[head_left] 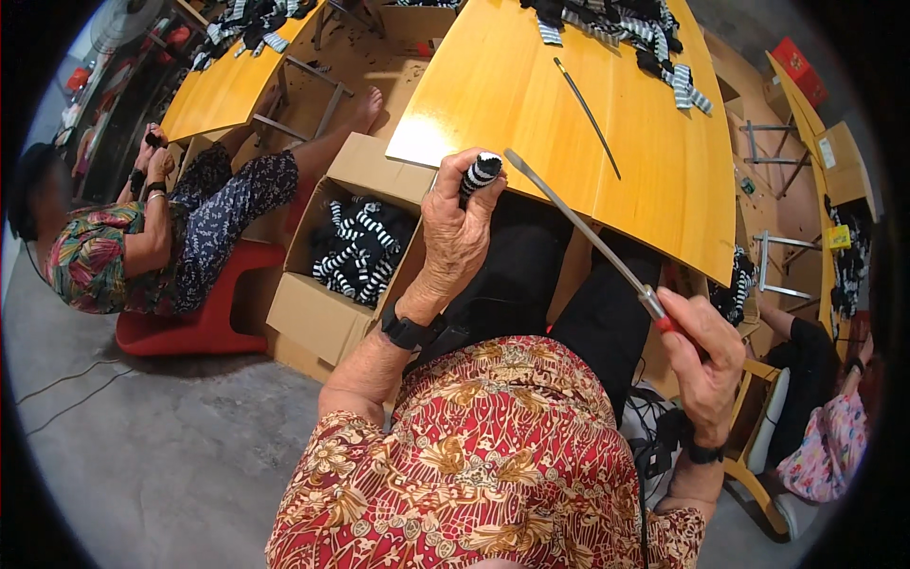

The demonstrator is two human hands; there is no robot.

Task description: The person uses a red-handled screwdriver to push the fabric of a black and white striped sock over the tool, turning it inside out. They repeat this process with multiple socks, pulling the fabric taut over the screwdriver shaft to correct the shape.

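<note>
My left hand [455, 220] is closed round a black-and-white striped knitted piece [482, 173], whose rounded striped end sticks up past the thumb. In my right hand [704, 358] is a long thin metal rod tool [590, 235] with a red handle, gripped by the handle between thumb and fingers. The shaft slants up and left, and its tip is close beside the knitted piece, seemingly apart from it. Both hands are held above my lap, by the near edge of the yellow table [512, 104]. What my left palm covers is hidden.
A second thin dark rod [588, 118] lies on the table, with a heap of striped knitwear [635, 38] at its far end. Left of my lap stands an open cardboard box [313, 318] full of striped pieces. A co-worker [142, 232] sits at left on a red stool [204, 318]; another person [834, 436] is at right.
</note>
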